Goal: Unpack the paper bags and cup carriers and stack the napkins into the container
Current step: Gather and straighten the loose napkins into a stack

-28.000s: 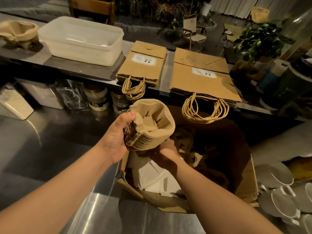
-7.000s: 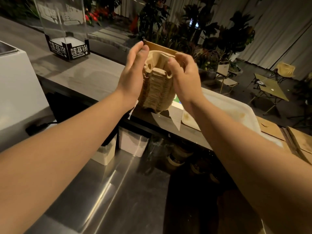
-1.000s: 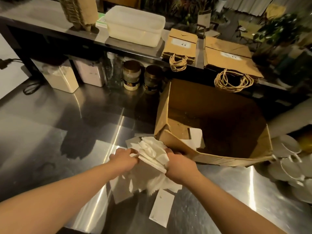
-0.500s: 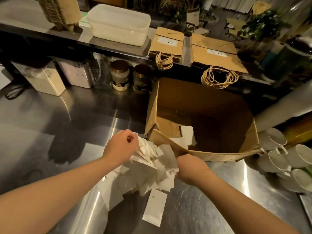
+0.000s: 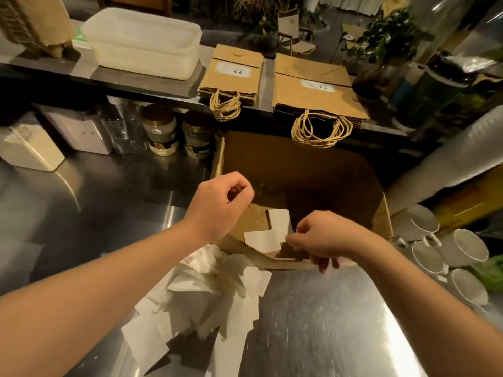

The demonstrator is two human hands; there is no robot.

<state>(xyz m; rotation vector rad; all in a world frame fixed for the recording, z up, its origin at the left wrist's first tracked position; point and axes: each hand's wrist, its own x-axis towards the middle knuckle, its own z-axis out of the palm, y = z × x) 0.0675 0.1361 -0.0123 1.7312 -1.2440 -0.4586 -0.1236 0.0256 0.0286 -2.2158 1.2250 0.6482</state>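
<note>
A loose pile of white napkins (image 5: 209, 292) lies on the steel counter (image 5: 326, 322) by the near left corner of an open cardboard box (image 5: 299, 170). My left hand (image 5: 217, 205) hovers over that corner, fingers loosely curled and holding nothing. My right hand (image 5: 324, 238) reaches over the box's front wall and pinches the edge of a white napkin (image 5: 265, 236) lying inside. On the raised ledge stand a white plastic container (image 5: 144, 42), two flat stacks of brown paper bags (image 5: 234, 72) (image 5: 313, 85), and a stack of cup carriers (image 5: 32, 23) at far left.
Two jars (image 5: 160, 131) and white canisters (image 5: 30, 148) stand under the ledge at the left. Several white mugs (image 5: 449, 248) sit at the right beside a long sleeve of plastic cups (image 5: 449, 156). Plants and chairs lie beyond the ledge.
Both hands have let go of the napkin pile, which now rests on the counter. My left hand rose toward the box corner; my right hand moved into the box onto a napkin.
</note>
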